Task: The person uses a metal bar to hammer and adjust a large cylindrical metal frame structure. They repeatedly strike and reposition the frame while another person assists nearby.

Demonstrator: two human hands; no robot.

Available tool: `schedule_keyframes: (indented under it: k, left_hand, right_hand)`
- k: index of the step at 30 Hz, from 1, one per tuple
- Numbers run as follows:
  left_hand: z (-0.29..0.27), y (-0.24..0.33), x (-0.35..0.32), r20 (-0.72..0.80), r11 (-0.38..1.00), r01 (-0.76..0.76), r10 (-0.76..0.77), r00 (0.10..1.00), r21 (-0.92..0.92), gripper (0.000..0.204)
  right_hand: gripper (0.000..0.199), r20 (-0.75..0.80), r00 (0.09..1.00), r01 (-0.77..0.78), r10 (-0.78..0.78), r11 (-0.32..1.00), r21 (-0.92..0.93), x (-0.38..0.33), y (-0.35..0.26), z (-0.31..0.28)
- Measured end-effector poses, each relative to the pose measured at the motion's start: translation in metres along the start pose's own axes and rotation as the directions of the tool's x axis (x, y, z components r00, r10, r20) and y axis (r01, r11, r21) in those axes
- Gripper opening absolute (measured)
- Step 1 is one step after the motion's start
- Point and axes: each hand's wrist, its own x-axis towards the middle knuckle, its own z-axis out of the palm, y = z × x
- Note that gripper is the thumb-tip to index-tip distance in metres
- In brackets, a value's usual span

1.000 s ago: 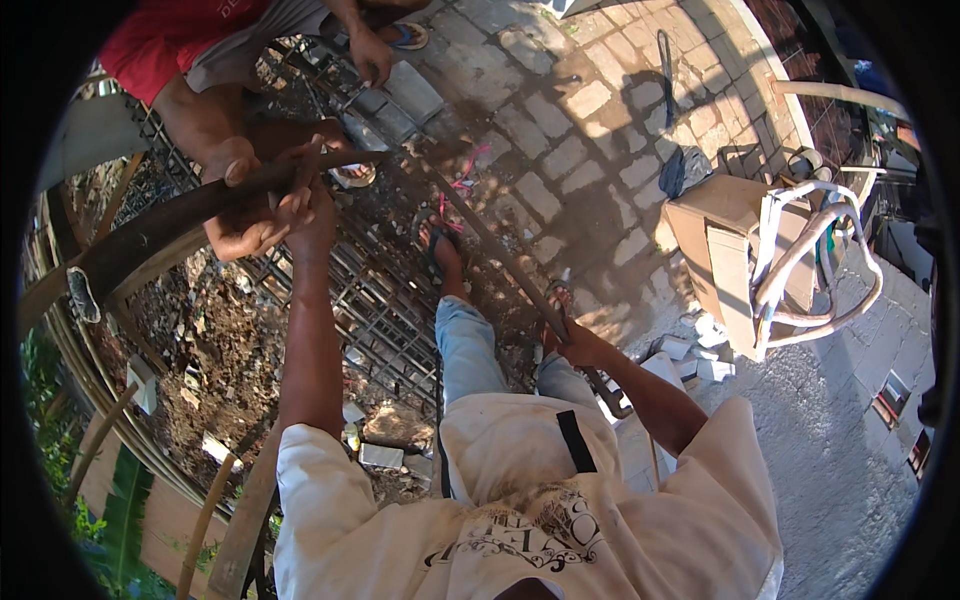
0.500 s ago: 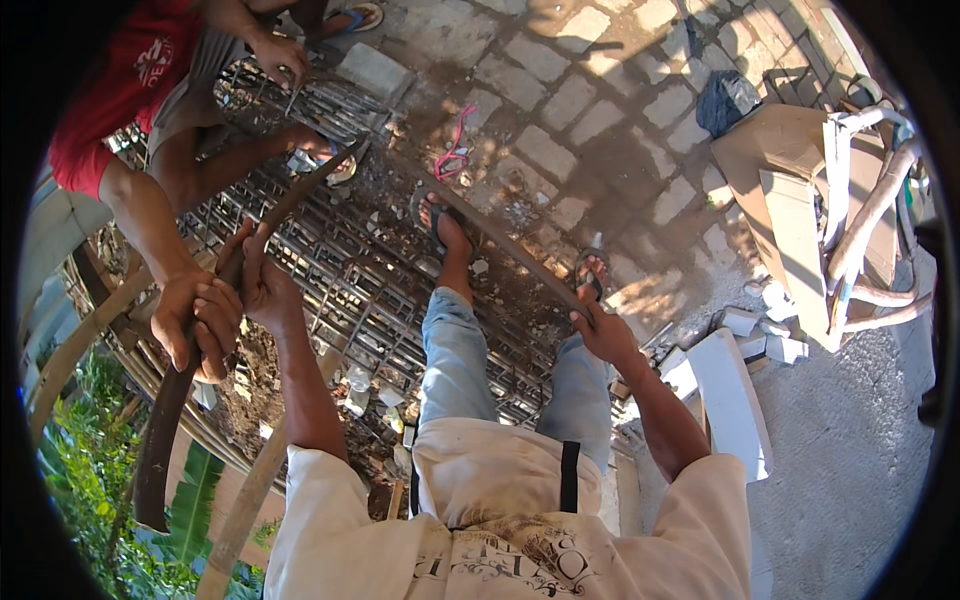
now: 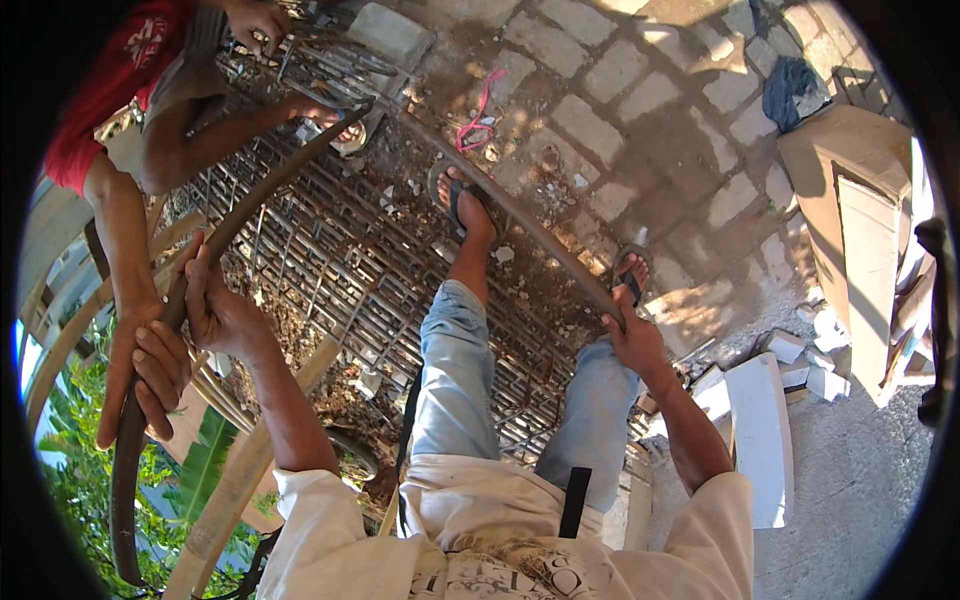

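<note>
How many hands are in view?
4: the wearer's left hand at the curved dark bar; right hand on the straight bar; a co-worker's hand lower on the curved dark bar; another hand at top left.

The long, dark-brown, curved pole (image 3: 270, 182) has been swung back, and the bare left hand (image 3: 228, 318) drawn with it beyond the left edge of the rusty steel-rod grid (image 3: 335, 262).

The head camera, left of a side-by-side fisheye pair, looks steeply down from the wearer's head. The shirt (image 3: 480, 500) sits nearest, at the lower edge; the left hand (image 3: 230, 318) and right hand (image 3: 637, 345) lie farther out, the feet (image 3: 472, 207) and paving (image 3: 585, 130) farthest. Darkness rings the wide, upright view.
</note>
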Motion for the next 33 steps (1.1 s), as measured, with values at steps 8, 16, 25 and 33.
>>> schedule_keyframes:
  k: [8, 16, 25, 33]
  left_hand:
    - [-0.004, -0.003, -0.005, 0.005, 1.0, 0.024, -0.024, 1.0, 0.0, 0.022]
    - [-0.011, -0.009, -0.014, 0.005, 0.998, 0.0, 0.0, 1.0, -0.069, 0.022]
    - [-0.047, -0.001, -0.005, 0.45, 0.955, 0.053, 0.089, 0.888, -0.292, 0.031]
    - [-0.105, 0.079, -0.021, 0.518, 0.903, 0.329, -0.427, 0.741, 0.275, 0.083]
  right_hand:
    - [0.033, -0.131, 0.98, 0.145, -0.147, 0.989, -0.029, 0.027, 0.009, 0.018]
    - [0.032, -0.243, 0.945, 0.2, -0.218, 0.975, -0.097, 0.071, 0.02, 0.069]
    - [0.041, -0.22, 0.964, 0.134, -0.149, 0.987, -0.084, 0.068, 0.013, 0.08]
    - [0.063, 0.232, 0.966, -0.109, 0.112, 0.994, -0.028, 0.076, 0.005, 0.046]
